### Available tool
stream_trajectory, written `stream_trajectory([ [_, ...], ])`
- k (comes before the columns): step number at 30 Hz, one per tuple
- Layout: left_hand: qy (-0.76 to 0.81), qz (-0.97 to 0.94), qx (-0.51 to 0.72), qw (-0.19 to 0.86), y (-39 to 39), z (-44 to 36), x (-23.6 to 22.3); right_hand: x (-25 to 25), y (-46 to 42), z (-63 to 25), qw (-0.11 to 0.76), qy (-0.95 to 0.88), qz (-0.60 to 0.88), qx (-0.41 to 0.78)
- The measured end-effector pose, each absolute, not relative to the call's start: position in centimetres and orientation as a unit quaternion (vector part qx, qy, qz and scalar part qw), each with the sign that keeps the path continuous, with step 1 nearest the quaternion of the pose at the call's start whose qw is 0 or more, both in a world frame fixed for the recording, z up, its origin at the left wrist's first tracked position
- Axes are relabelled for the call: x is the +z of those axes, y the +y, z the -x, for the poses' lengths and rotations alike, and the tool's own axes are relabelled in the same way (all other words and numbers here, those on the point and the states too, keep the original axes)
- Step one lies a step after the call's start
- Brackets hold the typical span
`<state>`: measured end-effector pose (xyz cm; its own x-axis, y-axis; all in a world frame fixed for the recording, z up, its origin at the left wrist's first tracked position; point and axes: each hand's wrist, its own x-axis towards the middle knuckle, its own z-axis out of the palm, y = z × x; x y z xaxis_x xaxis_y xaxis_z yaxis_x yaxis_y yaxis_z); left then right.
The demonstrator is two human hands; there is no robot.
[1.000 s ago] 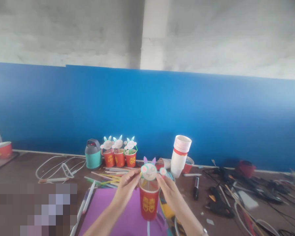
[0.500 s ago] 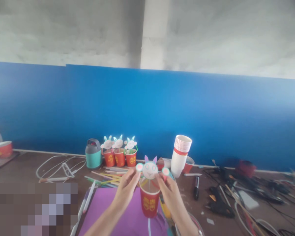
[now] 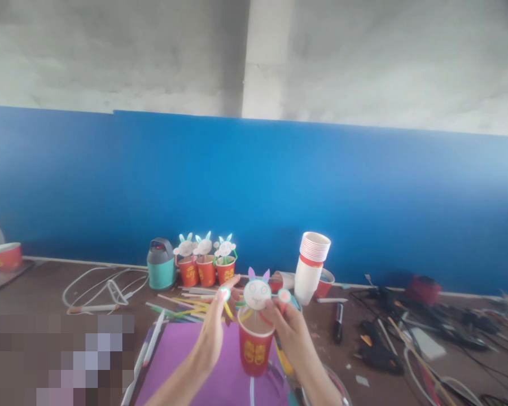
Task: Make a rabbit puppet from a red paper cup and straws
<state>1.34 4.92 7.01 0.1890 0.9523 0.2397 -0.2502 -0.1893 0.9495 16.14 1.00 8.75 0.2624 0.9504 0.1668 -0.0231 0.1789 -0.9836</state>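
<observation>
A red paper cup with gold print stands on a purple sheet. Out of the cup rises a paper bunny face with purple ears and two small round paws on straws. My left hand is beside the cup's left side, fingers stretched up and apart, fingertips near the left paw. My right hand pinches the right paw next to the bunny face.
Three finished bunny cups and a teal glue-gun-like container stand by the blue wall. A stack of paper cups, loose straws, a marker, a black glue gun and cables lie around.
My left hand has let go of the left paw and opened, its fingers now stretched out. The left paw has swung outward to the left. The right hand stays pinched on the right paw.
</observation>
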Motion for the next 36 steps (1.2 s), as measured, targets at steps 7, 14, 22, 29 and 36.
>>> stream_trajectory([
  [7, 0.315, -0.53, 0.585, 0.527, 5.4, -1.3, 7.5, 7.9, 1.1, -16.3, 0.612, -0.481, 0.494, 0.388],
  [14, 0.314, -0.53, 0.539, 0.575, 5.7, -1.4, 8.1, 7.2, 1.0, -16.4, 0.595, -0.521, 0.483, 0.376],
  [22, 0.326, -0.539, 0.53, 0.568, 5.9, -1.2, 7.8, 7.6, 0.9, -16.3, 0.57, -0.546, 0.512, 0.341],
  [29, 0.332, -0.52, 0.56, 0.552, 6.4, -0.8, 7.5, 8.1, 0.1, -15.6, 0.603, -0.536, 0.486, 0.335],
  [36, 0.372, -0.477, 0.594, 0.529, 7.1, -0.9, 7.1, 7.1, 1.0, -16.3, 0.601, -0.535, 0.463, 0.371],
])
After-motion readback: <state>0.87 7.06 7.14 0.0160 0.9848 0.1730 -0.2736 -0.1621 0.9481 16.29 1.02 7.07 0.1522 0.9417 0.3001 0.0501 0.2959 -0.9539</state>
